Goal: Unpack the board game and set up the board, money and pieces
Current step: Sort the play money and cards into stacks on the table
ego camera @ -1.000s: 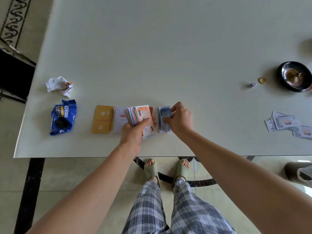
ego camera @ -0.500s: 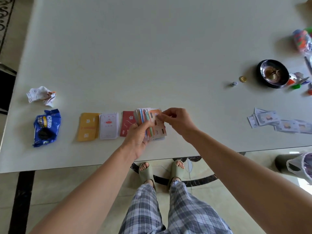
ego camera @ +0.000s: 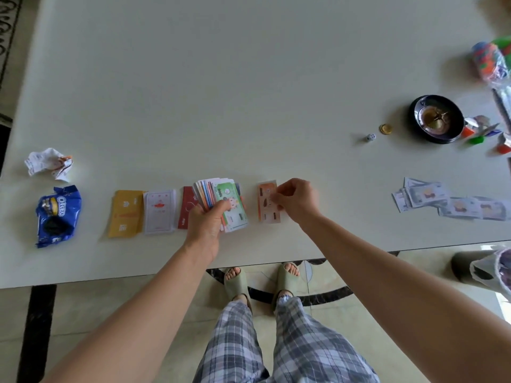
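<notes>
watching the head feed here. the big pale table (ego camera: 249,78) fills most of the frame and there's no board on it anywhere, so i'd say we're in the money-sorting step, splitting notes by colour along the lower edge.

the left hand (ego camera: 204,225) is at lower centre with its fingers curled round a fanned stack (ego camera: 218,194), thumb on top, green note facing up. just right of it, the right hand (ego camera: 297,201) pinches one orange note (ego camera: 266,201) by its right edge. i can't tell if that note is flat on the table yet.

next move, i reckon: set the orange note down as a new pile clear of the stack, let go, then go back and peel off the green one. thin paper, so take only one sheet at a time.

counts:
- one bag of coloured pieces (ego camera: 489,60), upper right
- one oreo pack (ego camera: 58,215) and one crumpled paper (ego camera: 49,163), far left
- one black dish (ego camera: 437,118), right
- one loose spread of grey-blue notes (ego camera: 453,203), right, too overlapped to count
- three sorted piles left of the stack: yellow pile (ego camera: 125,214), white pile (ego camera: 160,211), red pile (ego camera: 186,208)
- one gold coin (ego camera: 385,129)
- one die (ego camera: 370,137)
</notes>
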